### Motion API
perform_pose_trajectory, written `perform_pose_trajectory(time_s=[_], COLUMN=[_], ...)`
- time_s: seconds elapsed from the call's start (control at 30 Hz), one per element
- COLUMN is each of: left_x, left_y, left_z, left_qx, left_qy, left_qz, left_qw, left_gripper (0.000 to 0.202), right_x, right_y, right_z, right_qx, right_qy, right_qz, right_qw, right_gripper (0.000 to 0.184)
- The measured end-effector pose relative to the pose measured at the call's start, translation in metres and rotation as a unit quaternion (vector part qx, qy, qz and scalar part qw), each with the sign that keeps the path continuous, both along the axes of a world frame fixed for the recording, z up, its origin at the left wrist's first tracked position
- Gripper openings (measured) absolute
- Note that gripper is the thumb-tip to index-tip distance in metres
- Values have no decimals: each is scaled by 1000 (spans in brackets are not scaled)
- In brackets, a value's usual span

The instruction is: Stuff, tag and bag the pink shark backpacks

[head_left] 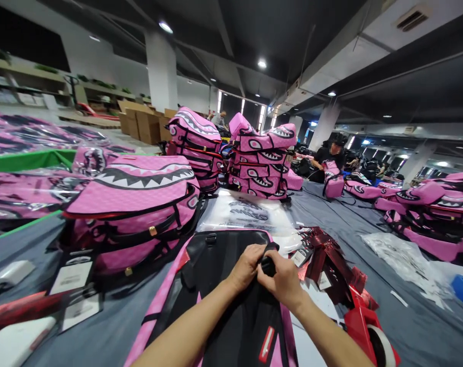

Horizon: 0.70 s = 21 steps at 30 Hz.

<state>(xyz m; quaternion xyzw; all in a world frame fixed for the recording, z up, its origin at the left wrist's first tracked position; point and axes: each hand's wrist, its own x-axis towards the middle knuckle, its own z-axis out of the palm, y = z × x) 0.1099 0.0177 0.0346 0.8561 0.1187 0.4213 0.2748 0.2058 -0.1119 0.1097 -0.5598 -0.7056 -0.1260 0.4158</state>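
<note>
Black-backed fabric backpack with pink edging [239, 326] lies flat, bottom centre of frame, long axis running up-frame from the wearer. Left hand [249, 265] and right hand [281, 278] both pinch the short black webbing strap [271, 246] near its upper-right corner. Strap sits between them, neither hand clearly nearer; most of the pack lies down-frame of the grip.

No readable words, stylised black lettering [249, 209] on clear plastic bags [219, 218], fine print on white hang tags [71, 277], white marking on the red label [267, 344] of the black-backed backpack [219, 260], all illegible
</note>
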Motion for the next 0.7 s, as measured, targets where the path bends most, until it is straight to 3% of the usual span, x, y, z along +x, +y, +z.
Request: perform_pose_trajectory(time_s=[0.13, 0.27, 0.33, 0.4, 0.47, 0.53, 0.6, 0.7], left_x=[3, -2, -8, -13, -12, -6, 0, -2], left_y=[2, 4, -4, -17, -29, -33, -29, -16], left_z=[-11, -5, 9, 30, 53, 75, 88, 91], left_qx=[-39, -53, -47, -32, 18, 77, 105, 86], left_qy=[-22, -21, -22, -35, -14, 43, 90, 92], left_qz=[20, 32, 36, 38, -12, -97, -138, -86], left_qw=[999, 998, 998, 998, 1000, 991, 981, 988], left_gripper=[29, 27, 24, 38, 53, 35, 19, 20], right_x=[-22, -26, -18, -7, 2, 9, 18, 40], right_y=[-13, -31, -41, -48, -52, -51, -48, -43], right_z=[10, 29, 35, 38, 43, 50, 57, 66], right_qx=[63, 89, 80, 52, 4, -43, -71, -82], right_qy=[-59, -21, 22, 61, 98, 123, 146, 203], right_qz=[31, 37, 14, -8, -18, -17, -16, -32], right_qw=[996, 995, 996, 997, 995, 991, 987, 975], right_gripper=[5, 6, 6, 7, 10, 16, 22, 33])
